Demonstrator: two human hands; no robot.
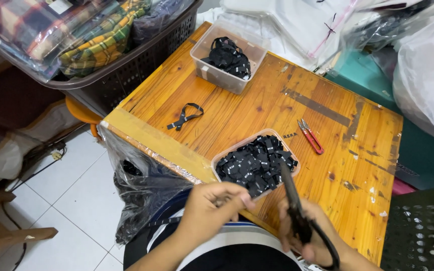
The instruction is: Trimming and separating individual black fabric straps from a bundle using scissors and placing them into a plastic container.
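Holding a pair of black scissors, the person's right hand has its grip clamped around the handles; the blades point up and away, their tip over the near rim of a clear plastic tray filled with small black labels. Left hand sits just beside it at the near table edge, grip pinched together on something thin and dark; what it is cannot be made out. Both hands hover over the person's lap.

On the wooden table: a loose black strap loop lies left of centre, apart from everything. Red thread snips lie just right of the tray. A second clear container, at the far edge, holds tangled black straps.

A clear plastic bag hangs off the table's left near corner. A dark basket of plaid fabric stands to the left.
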